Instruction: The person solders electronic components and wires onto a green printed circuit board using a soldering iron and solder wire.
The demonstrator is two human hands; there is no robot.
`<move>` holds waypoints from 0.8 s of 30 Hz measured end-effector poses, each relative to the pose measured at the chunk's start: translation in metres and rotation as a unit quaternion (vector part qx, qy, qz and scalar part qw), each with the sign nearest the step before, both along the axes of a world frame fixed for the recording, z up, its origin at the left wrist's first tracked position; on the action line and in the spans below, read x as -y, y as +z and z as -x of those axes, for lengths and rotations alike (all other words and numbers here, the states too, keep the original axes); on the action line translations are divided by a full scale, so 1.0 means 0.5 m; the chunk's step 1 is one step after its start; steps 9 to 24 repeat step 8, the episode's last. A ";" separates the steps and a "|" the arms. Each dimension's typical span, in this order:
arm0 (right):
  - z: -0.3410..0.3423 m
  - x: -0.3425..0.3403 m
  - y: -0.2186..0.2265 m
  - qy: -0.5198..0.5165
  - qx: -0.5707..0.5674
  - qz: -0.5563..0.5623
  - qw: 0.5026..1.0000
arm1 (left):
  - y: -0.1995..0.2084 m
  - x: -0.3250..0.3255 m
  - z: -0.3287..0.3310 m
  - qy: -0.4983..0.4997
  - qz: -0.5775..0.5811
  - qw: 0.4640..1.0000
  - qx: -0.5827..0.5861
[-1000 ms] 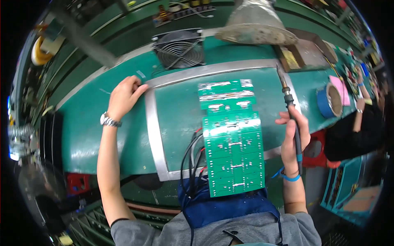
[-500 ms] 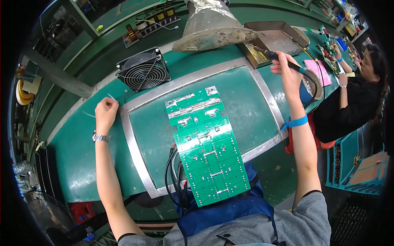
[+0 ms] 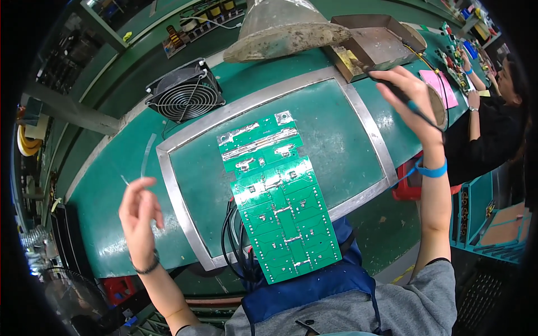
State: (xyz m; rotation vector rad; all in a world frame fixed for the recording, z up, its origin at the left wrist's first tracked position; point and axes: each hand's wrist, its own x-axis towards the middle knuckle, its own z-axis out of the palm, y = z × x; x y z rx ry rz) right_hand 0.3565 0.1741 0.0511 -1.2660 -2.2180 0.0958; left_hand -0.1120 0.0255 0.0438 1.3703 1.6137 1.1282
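My right hand is closed around a soldering iron with a dark handle and a teal section. Its tip end is over a small metal box holding yellowish material, though blur hides whether they touch. My left hand, above the left part of the bench, has curled, blurred fingers around a thin pale strand; bits of it stick out beside the fingers. Between my hands, a green circuit board lies solder side up, its near end overhanging the bench edge above my lap.
A metal frame is set on the green bench. Behind it stand a black fan and a wide metal funnel hood. Beside the hood sits a metal tray. Black cables hang near the board. A co-worker sits at right.
My left hand has come nearer to me and turned, the pale strand still with it. My right hand has shifted right and slightly nearer with the soldering iron. The board stays put.
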 end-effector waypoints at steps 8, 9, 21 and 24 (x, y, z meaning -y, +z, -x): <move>-0.045 0.090 -0.052 -0.059 -0.436 0.178 0.880 | 0.036 0.065 -0.161 -0.247 0.117 0.962 0.009; -0.045 0.090 -0.052 -0.059 -0.436 0.178 0.880 | 0.036 0.065 -0.161 -0.247 0.117 0.962 0.009; -0.045 0.090 -0.052 -0.059 -0.436 0.178 0.880 | 0.036 0.065 -0.161 -0.247 0.117 0.962 0.009; -0.045 0.090 -0.052 -0.059 -0.436 0.178 0.880 | 0.036 0.065 -0.161 -0.247 0.117 0.962 0.009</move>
